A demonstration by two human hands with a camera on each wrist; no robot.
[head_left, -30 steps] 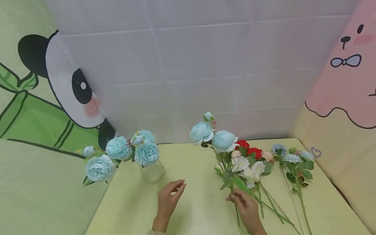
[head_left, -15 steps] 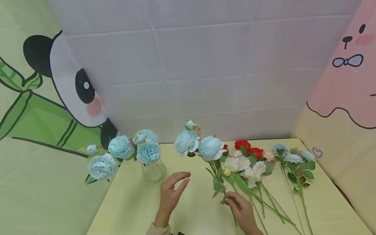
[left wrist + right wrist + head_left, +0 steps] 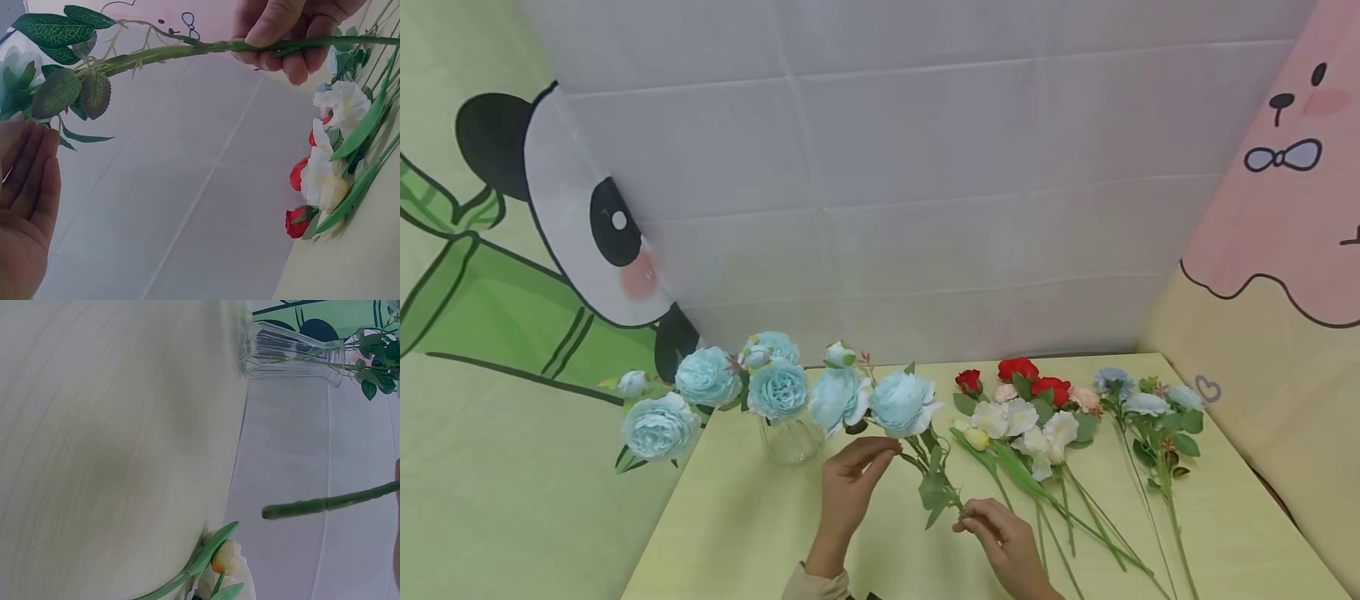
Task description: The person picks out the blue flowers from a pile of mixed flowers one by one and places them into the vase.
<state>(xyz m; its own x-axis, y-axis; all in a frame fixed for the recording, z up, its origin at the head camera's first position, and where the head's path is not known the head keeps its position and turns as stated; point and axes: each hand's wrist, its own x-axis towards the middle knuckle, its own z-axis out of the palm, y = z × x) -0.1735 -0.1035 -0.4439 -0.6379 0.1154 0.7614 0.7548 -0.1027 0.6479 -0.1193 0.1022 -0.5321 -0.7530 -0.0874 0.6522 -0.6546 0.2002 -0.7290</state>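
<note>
My right hand (image 3: 1006, 542) pinches the green stem of a light-blue artificial peony (image 3: 904, 404), which leans left with two full blooms and a bud. In the left wrist view the right hand's fingers (image 3: 275, 31) grip the stem (image 3: 162, 55) below its leaves. My left hand (image 3: 850, 492) is raised just under the blooms. Its fingers (image 3: 39, 156) look fairly straight and reach the leaves near the flower head; whether they touch is unclear. The stem's cut end (image 3: 272, 512) sticks out free in the right wrist view, where the right hand is barely visible.
A clear ribbed glass vase (image 3: 792, 442) at the left holds other light-blue peonies (image 3: 658, 427). Right of the hands lie red roses (image 3: 1018, 369), white flowers (image 3: 1036, 442) and a yellow tulip (image 3: 976, 439). Smaller blue flowers (image 3: 1147, 405) lie farther right on the yellow table (image 3: 730, 533).
My right hand has carried the peony leftward and lower, tilting it left, uncovering a red rose and the tulip. My left hand has moved slightly right, up to the blooms.
</note>
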